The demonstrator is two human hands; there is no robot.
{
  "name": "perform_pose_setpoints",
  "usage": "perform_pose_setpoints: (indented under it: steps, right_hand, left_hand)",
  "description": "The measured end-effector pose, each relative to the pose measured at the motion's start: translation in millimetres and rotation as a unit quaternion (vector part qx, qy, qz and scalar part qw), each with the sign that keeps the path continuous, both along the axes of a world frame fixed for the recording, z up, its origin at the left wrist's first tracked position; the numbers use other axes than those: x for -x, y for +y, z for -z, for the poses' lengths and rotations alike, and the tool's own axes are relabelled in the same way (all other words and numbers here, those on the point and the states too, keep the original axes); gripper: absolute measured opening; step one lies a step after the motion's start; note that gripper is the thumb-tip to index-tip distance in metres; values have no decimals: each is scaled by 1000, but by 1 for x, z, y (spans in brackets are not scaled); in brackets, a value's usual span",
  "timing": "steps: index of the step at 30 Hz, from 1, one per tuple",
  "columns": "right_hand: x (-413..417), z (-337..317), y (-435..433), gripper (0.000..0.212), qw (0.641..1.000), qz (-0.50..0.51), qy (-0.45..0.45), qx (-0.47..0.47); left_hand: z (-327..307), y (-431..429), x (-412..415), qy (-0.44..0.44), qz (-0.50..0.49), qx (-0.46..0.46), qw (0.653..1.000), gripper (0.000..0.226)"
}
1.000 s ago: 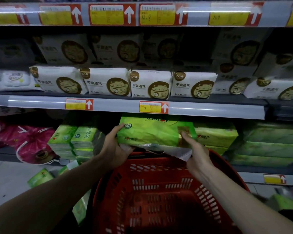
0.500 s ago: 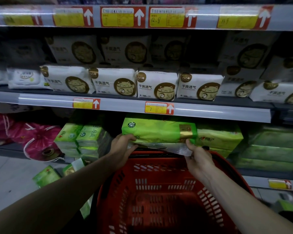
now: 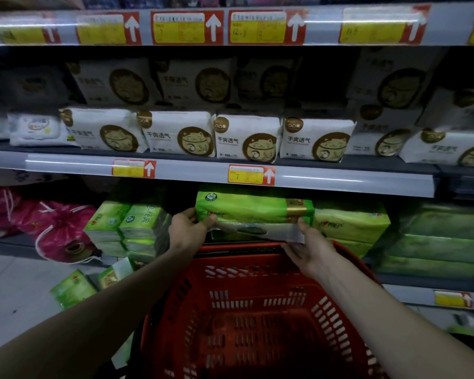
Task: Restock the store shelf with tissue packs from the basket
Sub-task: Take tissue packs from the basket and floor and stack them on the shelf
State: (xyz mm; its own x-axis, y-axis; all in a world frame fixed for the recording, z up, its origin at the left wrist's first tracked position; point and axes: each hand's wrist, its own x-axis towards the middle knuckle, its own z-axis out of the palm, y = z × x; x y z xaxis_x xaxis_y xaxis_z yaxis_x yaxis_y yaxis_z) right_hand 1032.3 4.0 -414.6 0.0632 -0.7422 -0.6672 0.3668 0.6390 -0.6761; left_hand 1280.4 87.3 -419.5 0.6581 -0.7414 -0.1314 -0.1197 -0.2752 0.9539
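Moved on from the red basket [image 3: 257, 318] and levelled, the green tissue pack [image 3: 253, 210] lies at the lower shelf [image 3: 411, 293] opening, long axis left-right, just beyond the left hand [image 3: 188, 231] and right hand [image 3: 307, 247], whose fingers grip its ends.

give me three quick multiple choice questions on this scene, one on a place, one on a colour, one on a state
1. Where is the green tissue pack relative to the basket?
A. lying on its bottom
B. held in the air above its far rim
C. on the floor beside it

2. What colour is the basket?
A. blue
B. red
C. grey

3. How is the pack held?
A. by the left hand alone
B. by neither hand
C. by both hands, one at each end

Answers: 1 B, the pack hangs clear above the far rim. 2 B, the slotted walls are red. 3 C, the left hand grips the left end and the right hand the right end.
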Motion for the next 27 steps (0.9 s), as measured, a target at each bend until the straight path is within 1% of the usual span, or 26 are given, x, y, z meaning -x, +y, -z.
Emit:
perform_pose_setpoints:
  steps: [3, 6, 9, 10, 12, 14, 16, 18, 19, 20, 22, 25, 27]
  right_hand:
    - [-2, -2, -4, 32, 1000, 4, 0, 20]
    - [-1, -2, -14, 24, 998, 46, -20, 36]
    - [0, -4, -15, 19, 998, 18, -35, 43]
    - [-1, -5, -14, 19, 998, 5, -38, 48]
    - [-2, -7, -12, 27, 997, -20, -46, 61]
    - [-4, -12, -6, 30, 996, -34, -56, 67]
    - [-5, -12, -2, 27, 996, -30, -61, 60]
    - [-2, -9, 4, 33, 998, -17, -39, 37]
    - [0, -6, 8, 36, 1000, -17, -12, 20]
    - [2, -3, 12, 37, 1000, -17, 23, 5]
    - [5, 2, 16, 30, 997, -11, 78, 8]
    - [6, 1, 11, 23, 988, -10, 121, 91]
    - [3, -3, 5, 19, 974, -66, 147, 160]
  left_hand:
    - [2, -14, -3, 42, -12, 33, 999, 12]
    - [3, -25, 0, 73, 5, 55, 996, 19]
    - [4, -32, 2, 117, 37, 77, 989, 28]
    - [5, -34, 2, 131, 39, 83, 987, 32]
    - [6, -36, 1, 167, 34, 93, 981, 39]
    - [5, -35, 3, 187, 19, 83, 979, 38]
    - [5, -30, 7, 185, -39, 32, 981, 34]
    - [10, -24, 9, 206, -119, -26, 971, 23]
    - [10, -20, 12, 233, -133, -43, 962, 17]
    - [9, -17, 15, 248, -134, -49, 958, 12]
    - [7, -19, 17, 238, -123, -46, 962, 8]
    - [-5, -27, 17, 223, -105, 2, 969, 3]
    - [-7, -31, 16, 234, -82, 0, 969, 7]
